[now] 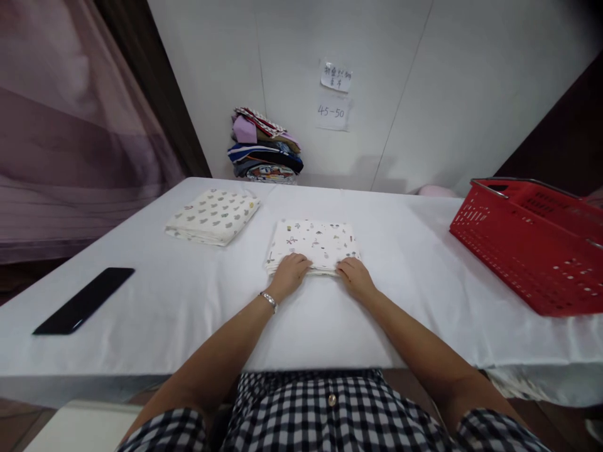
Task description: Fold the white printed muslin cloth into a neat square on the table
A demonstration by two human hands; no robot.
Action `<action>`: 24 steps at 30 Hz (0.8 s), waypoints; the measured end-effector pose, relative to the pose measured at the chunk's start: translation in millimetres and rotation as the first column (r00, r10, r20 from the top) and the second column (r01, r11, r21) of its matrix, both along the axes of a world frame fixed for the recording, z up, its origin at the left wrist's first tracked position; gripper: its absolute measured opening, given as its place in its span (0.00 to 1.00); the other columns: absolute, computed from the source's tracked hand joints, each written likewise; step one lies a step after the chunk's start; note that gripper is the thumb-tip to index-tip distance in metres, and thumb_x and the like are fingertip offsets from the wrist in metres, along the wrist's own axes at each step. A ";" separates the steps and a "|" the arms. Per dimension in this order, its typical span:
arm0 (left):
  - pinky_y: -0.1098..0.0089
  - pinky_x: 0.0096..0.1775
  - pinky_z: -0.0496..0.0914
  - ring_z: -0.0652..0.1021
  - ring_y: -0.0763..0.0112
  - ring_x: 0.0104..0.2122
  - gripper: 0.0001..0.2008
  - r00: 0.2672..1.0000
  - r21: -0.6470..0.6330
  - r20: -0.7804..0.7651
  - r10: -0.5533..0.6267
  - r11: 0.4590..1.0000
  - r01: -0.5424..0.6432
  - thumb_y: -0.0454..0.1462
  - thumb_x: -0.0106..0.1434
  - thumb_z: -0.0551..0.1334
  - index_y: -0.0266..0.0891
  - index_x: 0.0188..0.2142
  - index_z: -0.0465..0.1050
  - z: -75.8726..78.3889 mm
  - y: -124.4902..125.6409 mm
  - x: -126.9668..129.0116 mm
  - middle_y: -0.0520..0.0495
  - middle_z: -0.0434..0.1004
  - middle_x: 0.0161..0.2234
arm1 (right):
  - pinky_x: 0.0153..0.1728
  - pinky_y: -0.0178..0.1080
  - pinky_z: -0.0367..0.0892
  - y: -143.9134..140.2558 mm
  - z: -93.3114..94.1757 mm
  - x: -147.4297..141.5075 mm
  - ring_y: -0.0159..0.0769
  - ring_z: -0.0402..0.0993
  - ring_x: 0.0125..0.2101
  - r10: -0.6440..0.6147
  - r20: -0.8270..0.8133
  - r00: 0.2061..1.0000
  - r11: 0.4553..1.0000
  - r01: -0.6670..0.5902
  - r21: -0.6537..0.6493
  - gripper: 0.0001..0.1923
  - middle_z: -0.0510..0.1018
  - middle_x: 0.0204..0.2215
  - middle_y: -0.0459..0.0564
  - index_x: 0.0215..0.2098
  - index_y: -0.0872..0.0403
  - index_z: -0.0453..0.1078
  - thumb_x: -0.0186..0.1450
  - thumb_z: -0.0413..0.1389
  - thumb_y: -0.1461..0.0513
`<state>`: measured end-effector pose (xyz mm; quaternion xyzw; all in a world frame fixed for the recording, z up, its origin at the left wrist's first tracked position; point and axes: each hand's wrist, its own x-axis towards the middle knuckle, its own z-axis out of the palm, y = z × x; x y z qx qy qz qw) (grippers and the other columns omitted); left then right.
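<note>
A white cloth (316,242) with small scattered prints lies folded into a rectangle on the table in front of me. At its near left corner, my left hand (291,274) has its fingers closed over the front edge. My right hand (355,276) grips the same edge near the right corner, fingers curled on the layers. The thumbs are mostly hidden behind the hands. Farther left rests a second folded cloth (214,215), cream with grey-green motifs, touched by neither hand.
A white tablecloth (400,251) covers the table. On the left lies a black phone (87,301). A red perforated basket (527,245) stands at the right. Behind the table's far edge is a pile of folded fabrics (266,150) against the wall, near two paper notes (335,94).
</note>
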<state>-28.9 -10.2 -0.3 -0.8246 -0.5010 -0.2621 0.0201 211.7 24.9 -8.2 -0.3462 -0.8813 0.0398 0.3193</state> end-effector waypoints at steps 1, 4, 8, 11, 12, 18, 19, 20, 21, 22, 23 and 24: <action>0.63 0.41 0.64 0.70 0.65 0.40 0.10 1.000 -0.002 -0.010 0.007 1.000 -0.007 0.35 0.65 0.52 0.41 0.42 0.71 1.1 -1.9 -1.2 0.46 0.73 0.38 | 0.39 0.42 0.63 -1.1 -0.8 0.7 0.39 0.66 0.37 0.002 -0.023 1.000 1.000 -0.002 0.003 0.10 0.73 0.35 0.53 0.37 0.53 0.70 0.67 0.47 0.62; 0.63 0.41 0.64 0.70 0.64 0.41 0.11 0.998 -0.013 -0.042 0.041 0.999 -0.041 0.34 0.65 0.51 0.41 0.41 0.71 4.1 -9.0 -8.3 0.45 0.73 0.39 | 0.40 0.43 0.64 -4.9 -2.1 2.4 0.40 0.67 0.38 0.002 -0.074 0.997 1.000 -0.001 0.009 0.11 0.73 0.35 0.53 0.39 0.52 0.71 0.67 0.47 0.62; 0.62 0.43 0.64 0.70 0.64 0.42 0.12 0.994 -0.044 -0.031 0.104 0.993 -0.105 0.35 0.66 0.50 0.41 0.41 0.72 6.2 -20.3 -28.0 0.45 0.74 0.39 | 0.41 0.45 0.65 -8.0 -2.1 2.7 0.41 0.67 0.38 -0.006 -0.098 0.995 1.000 0.004 -0.019 0.11 0.73 0.35 0.53 0.39 0.52 0.72 0.67 0.47 0.62; 0.61 0.44 0.64 0.71 0.64 0.42 0.11 0.982 -0.065 0.029 0.185 0.981 -0.183 0.38 0.65 0.52 0.41 0.39 0.73 6.5 -30.0 -48.4 0.44 0.74 0.39 | 0.41 0.46 0.65 -8.8 -1.9 2.4 0.42 0.67 0.39 -0.015 -0.111 0.994 0.999 0.012 -0.033 0.12 0.73 0.35 0.53 0.39 0.51 0.72 0.66 0.47 0.62; 0.61 0.45 0.64 0.71 0.64 0.42 0.11 0.972 -0.065 0.068 0.226 0.973 -0.221 0.39 0.65 0.53 0.41 0.38 0.73 6.5 -33.2 -55.3 0.45 0.74 0.39 | 0.41 0.46 0.65 -9.0 -1.9 2.4 0.42 0.67 0.39 -0.017 -0.117 0.993 0.999 0.013 -0.034 0.12 0.73 0.35 0.53 0.39 0.51 0.72 0.66 0.47 0.62; 0.69 0.39 0.67 0.73 0.70 0.34 0.12 0.709 -0.268 0.411 0.572 0.820 -0.506 0.43 0.61 0.55 0.40 0.32 0.73 4.5 -45.1 -81.1 0.48 0.75 0.34 | 0.41 0.46 0.65 -9.5 -1.2 3.6 0.41 0.67 0.38 -0.008 -0.134 0.991 0.998 0.000 -0.058 0.11 0.73 0.35 0.53 0.39 0.52 0.72 0.66 0.48 0.62; 0.70 0.37 0.67 0.74 0.70 0.32 0.13 0.667 -0.316 0.430 0.608 0.794 -0.520 0.44 0.61 0.55 0.39 0.32 0.73 4.2 -45.3 -81.5 0.49 0.76 0.33 | 0.41 0.46 0.65 -9.5 -1.1 3.8 0.41 0.67 0.38 -0.007 -0.136 0.991 0.998 -0.001 -0.061 0.11 0.73 0.35 0.53 0.39 0.52 0.72 0.66 0.48 0.61; 0.71 0.36 0.67 0.74 0.71 0.31 0.13 0.641 -0.353 0.436 0.632 0.775 -0.524 0.45 0.60 0.55 0.39 0.31 0.73 4.1 -45.1 -80.9 0.50 0.76 0.32 | 0.41 0.46 0.65 -9.5 -1.1 3.9 0.41 0.67 0.38 -0.006 -0.138 0.990 0.998 -0.002 -0.061 0.11 0.73 0.35 0.53 0.40 0.52 0.72 0.66 0.48 0.61; 0.71 0.35 0.66 0.74 0.71 0.31 0.14 0.629 -0.377 0.433 0.645 0.764 -0.524 0.46 0.60 0.55 0.40 0.30 0.73 3.9 -44.7 -79.6 0.50 0.76 0.31 | 0.41 0.46 0.65 -9.6 -1.1 4.0 0.41 0.67 0.38 -0.004 -0.140 0.990 0.998 -0.004 -0.061 0.11 0.73 0.35 0.53 0.40 0.52 0.72 0.66 0.48 0.61; 0.71 0.35 0.66 0.74 0.71 0.30 0.15 0.630 -0.393 0.425 0.650 0.760 -0.518 0.47 0.60 0.55 0.40 0.29 0.73 3.8 -44.3 -77.8 0.51 0.76 0.30 | 0.41 0.46 0.65 -9.6 -1.2 4.0 0.41 0.67 0.38 -0.002 -0.142 0.990 0.998 -0.006 -0.060 0.11 0.73 0.35 0.53 0.40 0.52 0.72 0.66 0.48 0.61; 0.70 0.35 0.66 0.74 0.71 0.30 0.15 0.638 -0.402 0.419 0.646 0.762 -0.508 0.47 0.59 0.55 0.40 0.29 0.73 3.7 -44.1 -75.9 0.51 0.76 0.29 | 0.41 0.46 0.65 -9.7 -1.2 3.9 0.41 0.67 0.38 0.000 -0.144 0.990 0.998 -0.009 -0.058 0.10 0.73 0.35 0.53 0.40 0.52 0.72 0.66 0.48 0.62; 0.70 0.35 0.66 0.74 0.71 0.30 0.15 0.645 -0.406 0.418 0.640 0.766 -0.498 0.47 0.59 0.55 0.40 0.28 0.73 3.5 -44.1 -74.1 0.52 0.76 0.29 | 0.41 0.46 0.65 -9.8 -1.3 3.9 0.41 0.68 0.38 0.002 -0.147 0.989 0.998 -0.010 -0.057 0.11 0.73 0.35 0.53 0.40 0.52 0.72 0.66 0.48 0.62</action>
